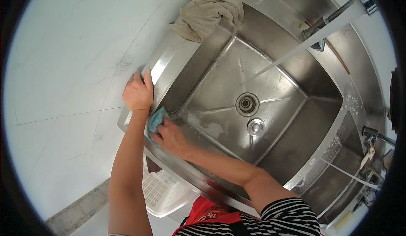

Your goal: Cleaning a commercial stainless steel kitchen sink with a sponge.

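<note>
My right hand [171,138] grips a blue cloth [157,121] and presses it on the near-left corner of the stainless steel sink [270,130]. Fingers curled, my left hand [138,91] rests against the outer left edge of the sink rim, a little beyond the cloth; whether it clasps the rim is partly hidden. Inside the basin, a round drain [247,104] lies open, with a loose metal strainer [255,127] beside it. Wet, foamy patches show on the basin floor.
A beige towel [207,13] drapes over the far-left rim. From the upper right, a faucet [317,37] sends a stream of water into the basin. A second basin [334,168] adjoins on the right. Under the near rim sits a white plastic basket [163,193].
</note>
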Demonstrator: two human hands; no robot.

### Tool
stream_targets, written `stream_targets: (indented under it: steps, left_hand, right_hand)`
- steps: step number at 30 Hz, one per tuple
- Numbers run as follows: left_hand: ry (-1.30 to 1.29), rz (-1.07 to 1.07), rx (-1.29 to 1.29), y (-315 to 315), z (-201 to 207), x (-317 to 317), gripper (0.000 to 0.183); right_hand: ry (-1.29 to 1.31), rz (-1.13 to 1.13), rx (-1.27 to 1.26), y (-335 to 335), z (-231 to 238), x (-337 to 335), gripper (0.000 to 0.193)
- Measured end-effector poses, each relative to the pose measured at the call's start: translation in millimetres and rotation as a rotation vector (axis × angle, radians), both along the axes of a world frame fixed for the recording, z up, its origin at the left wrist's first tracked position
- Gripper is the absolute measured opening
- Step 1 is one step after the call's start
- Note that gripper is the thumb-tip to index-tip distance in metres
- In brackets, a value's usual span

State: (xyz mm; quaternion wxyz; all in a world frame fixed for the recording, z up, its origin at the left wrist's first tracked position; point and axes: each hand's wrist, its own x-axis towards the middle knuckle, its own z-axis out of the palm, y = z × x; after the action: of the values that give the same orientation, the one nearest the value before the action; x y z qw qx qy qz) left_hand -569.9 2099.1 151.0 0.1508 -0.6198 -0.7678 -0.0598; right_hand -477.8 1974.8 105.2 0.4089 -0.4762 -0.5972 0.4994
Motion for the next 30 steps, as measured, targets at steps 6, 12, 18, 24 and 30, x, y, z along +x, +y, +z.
stream_targets:
  steps: [6,12,18,24,30]
  left_hand:
    - [-0.001,0.013,-0.031,4.3,-1.5,14.0,0.043]
    - [0.009,0.028,-0.04,1.5,-1.3,4.4,0.042]
    - [-0.041,-0.036,0.033,0.6,-2.1,-0.7,0.042]
    - [-0.025,0.001,-0.012,5.0,-0.6,8.8,0.042]
    - [-0.046,-0.001,0.022,2.1,-2.6,-4.7,0.041]
  right_hand:
    - [-0.165,-0.01,0.063,0.3,-96.0,-5.5,0.026]
    - [-0.09,-0.143,-0.307,9.0,-162.6,7.0,0.03]
    - [0.296,-0.534,-0.023,58.9,-49.5,11.3,0.032]
    - [0.127,0.131,-0.138,-6.2,-78.5,17.1,0.03]
    - [-0.531,0.433,-0.283,-78.8,-177.1,121.3,0.038]
